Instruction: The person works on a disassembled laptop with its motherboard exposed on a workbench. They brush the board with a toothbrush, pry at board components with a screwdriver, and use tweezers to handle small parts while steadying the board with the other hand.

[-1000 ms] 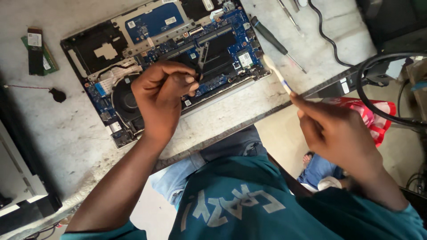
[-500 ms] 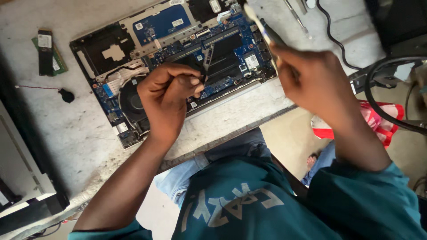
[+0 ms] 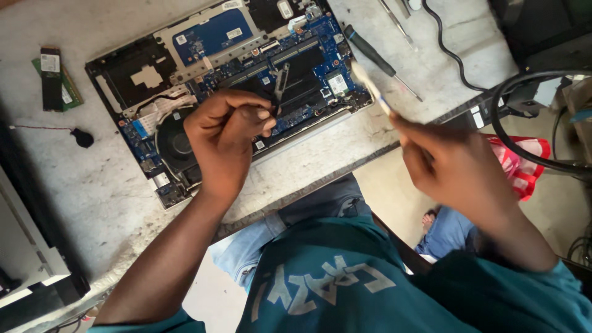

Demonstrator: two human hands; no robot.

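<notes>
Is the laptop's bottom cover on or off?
Off: the laptop lies with circuit board, fan and cables bare on the table.

Opened laptop [image 3: 203,68] lies on workbench [image 3: 74,209], screwdriver [image 3: 376,58] right.

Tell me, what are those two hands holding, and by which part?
The right hand grips a blurred brush by its handle's lower end. The left hand pinches something too small to identify.

- A pale, scuffed workbench [image 3: 74,203] carries everything.
- An opened laptop base [image 3: 222,86], circuit board and fan exposed, lies near the front edge.
- Two memory modules [image 3: 55,80] lie toward the left edge.
- A black-handled screwdriver [image 3: 379,60] lies right of the laptop.
- A black cable [image 3: 447,49] runs near the right edge.
</notes>
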